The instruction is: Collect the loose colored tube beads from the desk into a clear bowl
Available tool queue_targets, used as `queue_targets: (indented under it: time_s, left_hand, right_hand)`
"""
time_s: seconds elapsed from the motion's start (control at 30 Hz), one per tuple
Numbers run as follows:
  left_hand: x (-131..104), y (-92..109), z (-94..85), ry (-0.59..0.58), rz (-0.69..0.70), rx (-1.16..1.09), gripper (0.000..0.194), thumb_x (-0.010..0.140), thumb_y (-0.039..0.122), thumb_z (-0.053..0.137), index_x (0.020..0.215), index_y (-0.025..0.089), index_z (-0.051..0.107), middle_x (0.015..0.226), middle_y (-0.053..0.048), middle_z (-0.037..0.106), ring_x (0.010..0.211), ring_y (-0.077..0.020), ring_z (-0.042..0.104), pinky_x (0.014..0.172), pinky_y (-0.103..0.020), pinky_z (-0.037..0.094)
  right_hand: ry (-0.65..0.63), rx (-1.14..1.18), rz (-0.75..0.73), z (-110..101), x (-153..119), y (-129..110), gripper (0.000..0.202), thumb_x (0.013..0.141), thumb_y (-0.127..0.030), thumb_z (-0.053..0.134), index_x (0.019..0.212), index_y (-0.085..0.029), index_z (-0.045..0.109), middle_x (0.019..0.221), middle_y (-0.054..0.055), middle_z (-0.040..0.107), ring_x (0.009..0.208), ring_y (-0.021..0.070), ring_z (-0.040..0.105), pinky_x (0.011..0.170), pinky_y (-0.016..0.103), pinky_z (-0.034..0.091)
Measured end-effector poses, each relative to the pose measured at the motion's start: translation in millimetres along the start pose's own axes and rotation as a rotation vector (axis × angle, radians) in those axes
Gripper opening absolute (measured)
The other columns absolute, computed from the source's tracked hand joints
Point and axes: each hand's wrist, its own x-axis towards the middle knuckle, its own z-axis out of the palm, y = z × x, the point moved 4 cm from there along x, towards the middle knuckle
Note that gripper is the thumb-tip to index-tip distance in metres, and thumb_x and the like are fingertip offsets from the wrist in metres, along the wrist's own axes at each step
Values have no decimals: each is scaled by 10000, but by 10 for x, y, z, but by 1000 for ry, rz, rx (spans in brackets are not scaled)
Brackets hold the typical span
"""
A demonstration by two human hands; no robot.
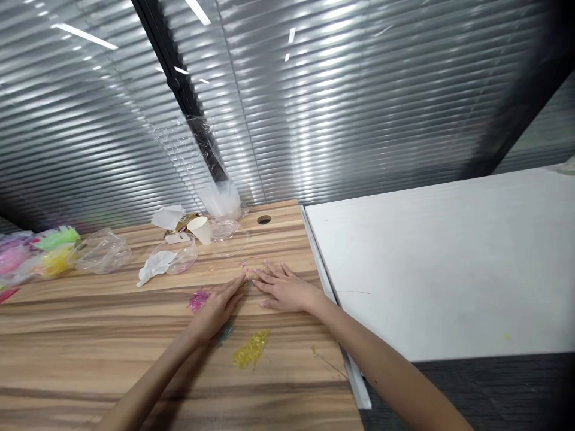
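My left hand (220, 308) reaches over the wooden table, fingers stretched toward a small scatter of coloured bits (251, 272). On the other side of that scatter my right hand (287, 288) lies flat with its fingers spread, fingertips at its edge. A clump of pink shredded strips (198, 300) sits just left of my left hand. Nearer to me is a pile of yellow shredded strips (252, 349). Some dark green strips (226, 331) show partly behind my left wrist. Neither hand appears to hold anything.
A paper cup (200, 229), clear plastic lids (183, 256), crumpled tissue (157, 265) and a frosted plastic bag (222, 200) stand at the back. Bags of coloured shreds (56, 259) lie at far left. A white table (440, 257) adjoins on the right; blinds rise behind.
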Motion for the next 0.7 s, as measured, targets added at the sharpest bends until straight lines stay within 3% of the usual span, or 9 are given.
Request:
queue_targets:
  time_s: [0.3, 0.5, 0.7]
  left_hand:
    - [-61, -10, -78, 40, 53, 58, 452, 936, 335, 352, 1369, 207, 374, 1336, -77, 512, 1184, -187, 523, 987, -341, 442]
    - [-60, 11, -83, -7, 6, 14, 427, 933, 309, 346, 1354, 254, 392, 1334, -54, 518, 1177, -183, 528, 993, -358, 428]
    - [-123, -37, -76, 29, -16, 22, 430, 925, 320, 363, 1346, 242, 407, 1231, -57, 603, 1123, -193, 566, 956, -345, 454]
  right_hand:
    - [68, -51, -34, -27, 0, -70, 643, 905, -416, 439, 1452, -175, 200, 1511, 73, 151, 1398, 280, 8, 1096, 568, 104]
    - [67, -52, -8, 13, 7, -46, 594, 915, -434, 411, 1437, -195, 261, 1500, 67, 204, 1394, 296, 53, 1086, 580, 138]
    - [90, -74, -2, -24, -11, -47, 574, 894, -404, 459, 1408, -180, 336, 1488, 81, 241, 1389, 308, 89, 1081, 564, 176]
